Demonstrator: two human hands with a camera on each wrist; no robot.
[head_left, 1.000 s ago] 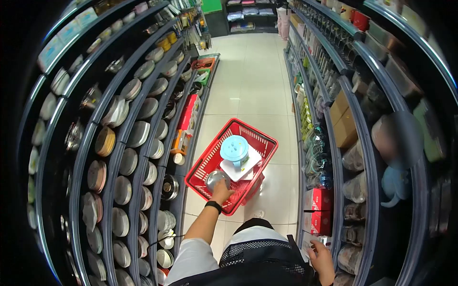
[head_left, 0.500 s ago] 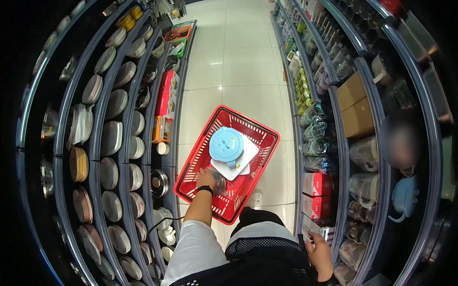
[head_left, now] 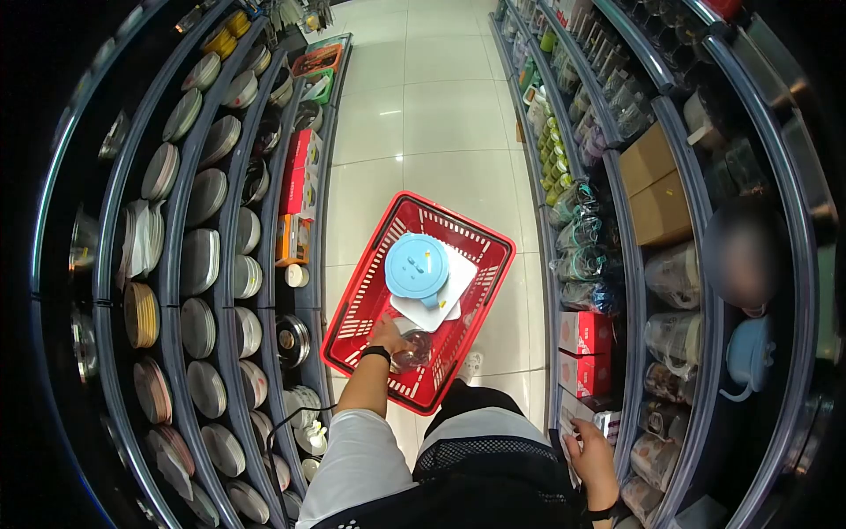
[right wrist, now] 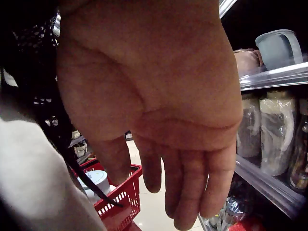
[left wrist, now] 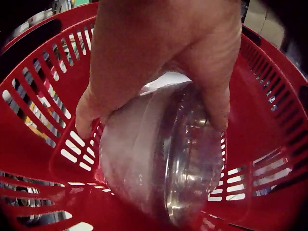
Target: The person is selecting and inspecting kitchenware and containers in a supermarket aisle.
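Note:
Inside the red basket point(head_left: 507, 256), my left hand point(head_left: 384, 333) grips a clear, round bowl-like container point(head_left: 414, 351). In the left wrist view the container point(left wrist: 159, 149) stands on its side, with thumb and fingers spread around its upper part. Just beyond it in the basket is a light blue lidded pot with a handle point(head_left: 416, 264), set on white square dishes point(head_left: 460, 280). My right hand point(head_left: 592, 458) hangs by my right side near the shelf. The right wrist view shows its palm point(right wrist: 154, 91) with fingers loosely extended and nothing held.
Shelves with stacked plates point(head_left: 205, 194) line the left of the aisle. To the right, shelves carry cardboard boxes point(head_left: 656, 198), bagged jugs point(head_left: 674, 278), red boxes point(head_left: 585, 353) and a blue pot point(head_left: 747, 357). The tiled floor point(head_left: 449, 115) runs ahead between them.
My left hand has gone from over the top of the clear container to its left side, and the container has turned and shifted. The head view has tilted down. My right hand stays low.

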